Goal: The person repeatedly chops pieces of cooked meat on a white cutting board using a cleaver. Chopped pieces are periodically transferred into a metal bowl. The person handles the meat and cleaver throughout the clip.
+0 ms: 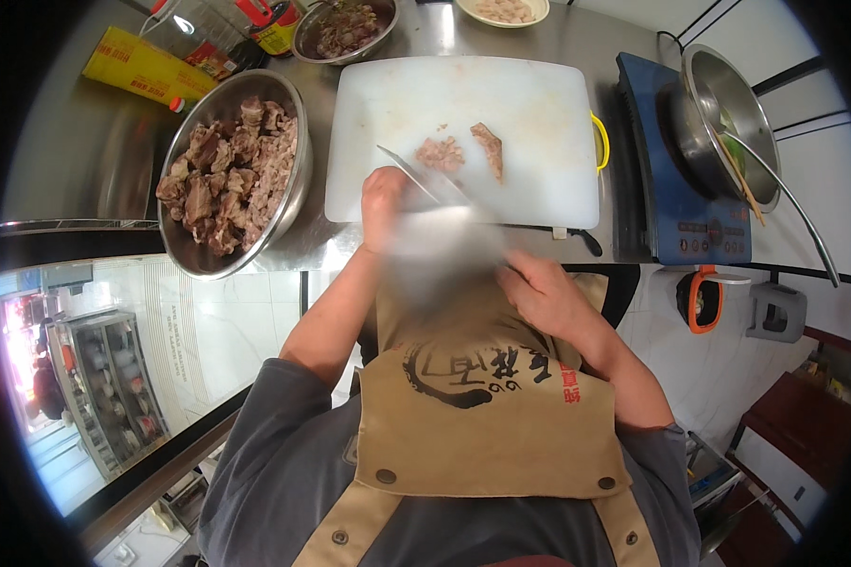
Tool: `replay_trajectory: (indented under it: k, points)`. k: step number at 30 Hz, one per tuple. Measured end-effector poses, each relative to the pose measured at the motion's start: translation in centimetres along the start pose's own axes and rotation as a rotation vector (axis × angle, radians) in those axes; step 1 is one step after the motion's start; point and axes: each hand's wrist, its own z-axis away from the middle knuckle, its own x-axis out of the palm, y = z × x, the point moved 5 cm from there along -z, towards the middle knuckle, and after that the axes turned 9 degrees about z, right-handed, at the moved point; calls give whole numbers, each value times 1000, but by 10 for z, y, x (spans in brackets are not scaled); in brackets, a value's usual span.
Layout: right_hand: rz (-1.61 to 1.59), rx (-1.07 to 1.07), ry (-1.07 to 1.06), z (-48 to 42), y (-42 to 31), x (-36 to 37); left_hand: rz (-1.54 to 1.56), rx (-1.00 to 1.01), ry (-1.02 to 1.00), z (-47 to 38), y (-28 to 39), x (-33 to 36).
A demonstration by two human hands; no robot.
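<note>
A broad, blurred metal blade (443, 255), apparently a cleaver, extends from my right hand (539, 290), whose fingers are closed around its handle. Beside the blade, my left hand (383, 205) is curled at the near left edge of a white cutting board (397, 92). A thin metal edge (408, 170) slants past its fingers over the board; whether it belongs to the same blade, and whether the left hand grips anything, is unclear. Small chopped meat pieces (440, 154) lie mid-board, with a longer strip of meat (489, 152) to their right.
Left of the board stands a steel bowl (299, 177) of meat chunks and diced meat. Behind are a smaller bowl (390, 35), a pale dish (503, 21), bottles and a yellow box (145, 67). A black-handled knife (587, 242) lies by the board, left of a blue induction cooker (642, 142) bearing a pot (695, 92).
</note>
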Motion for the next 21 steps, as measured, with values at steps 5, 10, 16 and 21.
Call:
replay_trajectory:
  k: [5, 10, 16, 21]
  points:
    - [2, -208, 139, -32, -3, 13, -13, -48, 6, -3, 2, 0]
    - [-160, -3, -24, 10, 15, 6, -70, -31, -51, -16, 8, -3]
    - [-712, 175, -26, 42, 37, 1, -53, -37, -152, -44, 4, 9]
    - [-1010, 144, 122, 7, 53, 6, 51, -11, -126, -65, 1, 15]
